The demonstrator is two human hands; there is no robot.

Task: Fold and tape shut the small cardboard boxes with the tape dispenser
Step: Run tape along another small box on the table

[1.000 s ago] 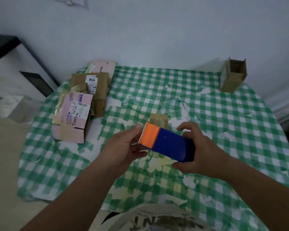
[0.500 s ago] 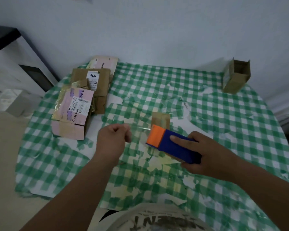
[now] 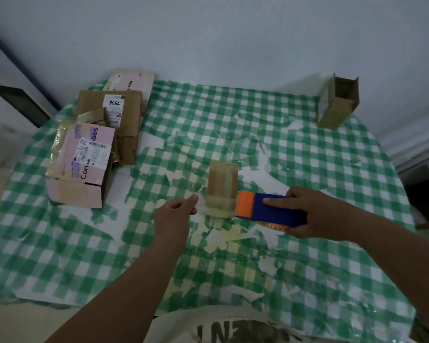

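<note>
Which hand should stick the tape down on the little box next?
Probably the left hand. It pinches the loose tape end beside the small box, so it could press it down. The right hand is busy gripping the dispenser.

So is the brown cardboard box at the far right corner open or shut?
Open: the brown cardboard box shows upright flaps and a hollow interior.

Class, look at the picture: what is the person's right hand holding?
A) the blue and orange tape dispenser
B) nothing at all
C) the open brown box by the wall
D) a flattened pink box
A: the right hand grips the blue and orange tape dispenser beside the small cardboard box, while the left hand pinches the clear tape end pulled from it.
</note>
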